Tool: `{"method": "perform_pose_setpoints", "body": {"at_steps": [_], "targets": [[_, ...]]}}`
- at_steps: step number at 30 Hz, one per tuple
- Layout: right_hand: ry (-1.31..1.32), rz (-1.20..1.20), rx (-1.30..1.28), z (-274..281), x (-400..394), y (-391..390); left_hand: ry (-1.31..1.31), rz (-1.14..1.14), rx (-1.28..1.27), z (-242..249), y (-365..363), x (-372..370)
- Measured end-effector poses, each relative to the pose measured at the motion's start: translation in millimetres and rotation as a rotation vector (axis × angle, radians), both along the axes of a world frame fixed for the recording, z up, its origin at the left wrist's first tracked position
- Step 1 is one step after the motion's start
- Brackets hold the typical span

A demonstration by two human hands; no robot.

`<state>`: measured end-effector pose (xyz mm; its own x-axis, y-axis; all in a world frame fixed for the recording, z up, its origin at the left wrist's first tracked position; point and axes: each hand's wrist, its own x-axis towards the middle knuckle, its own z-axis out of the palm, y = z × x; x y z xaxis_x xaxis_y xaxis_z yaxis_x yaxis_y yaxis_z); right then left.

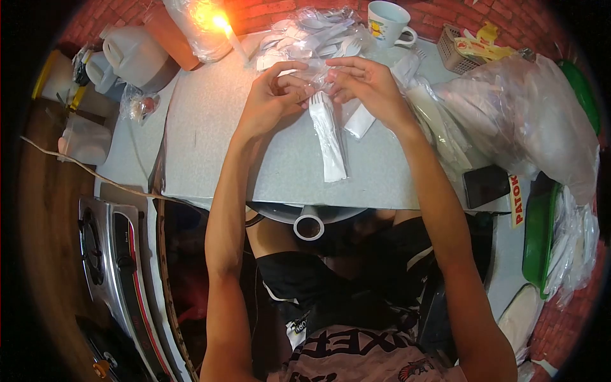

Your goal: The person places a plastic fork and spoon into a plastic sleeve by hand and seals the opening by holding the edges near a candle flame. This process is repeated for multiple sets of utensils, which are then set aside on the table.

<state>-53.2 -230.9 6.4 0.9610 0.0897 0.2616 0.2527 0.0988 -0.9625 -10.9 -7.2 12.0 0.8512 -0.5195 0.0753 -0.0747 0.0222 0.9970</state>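
Centrally placed fork packet [329, 143]: a white plastic fork with a white napkin, over the pale tabletop [203, 127], its tines pointing away from the person and ending just by the fingertips.
Left hand [277, 92]: just beyond the fork packet and to its left, fingers curled, thumb and fingertips pinching clear film [317, 74].
Right hand [366, 83]: just beyond the fork packet and to its right, thumb and fingertips pinching the same film from the other side.
Clear film: crumpled between both hands, directly beyond the fork packet's tines; whether it is joined to that packet, I cannot tell.
White packet [360, 122]: just right of the fork packet, partly beneath the right hand.
Cutlery pile [312, 38]: farther beyond the fork packet, a heap of white pieces in clear plastic.
Candle [237, 44]: lit, beyond the fork packet and to its left.
Mug [388, 27]: white with a yellow print, beyond the fork packet and to its right.
Phone [487, 186]: dark-screened, well to the fork packet's right, near the table edge.
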Motion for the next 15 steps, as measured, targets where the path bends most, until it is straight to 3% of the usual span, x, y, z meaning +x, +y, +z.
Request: {"method": "perform_pose_setpoints", "body": {"at_steps": [5,15], "targets": [[0.063,0.072,-0.228,-4.2,-0.3,4.8,-0.054,-0.107,-0.012,-9.5,3.5,9.5],[0.034,0.102,-0.135,-11.8,2.6,3.5,-0.034,-0.045,-0.076,-16.6,0.7,11.7]]}}
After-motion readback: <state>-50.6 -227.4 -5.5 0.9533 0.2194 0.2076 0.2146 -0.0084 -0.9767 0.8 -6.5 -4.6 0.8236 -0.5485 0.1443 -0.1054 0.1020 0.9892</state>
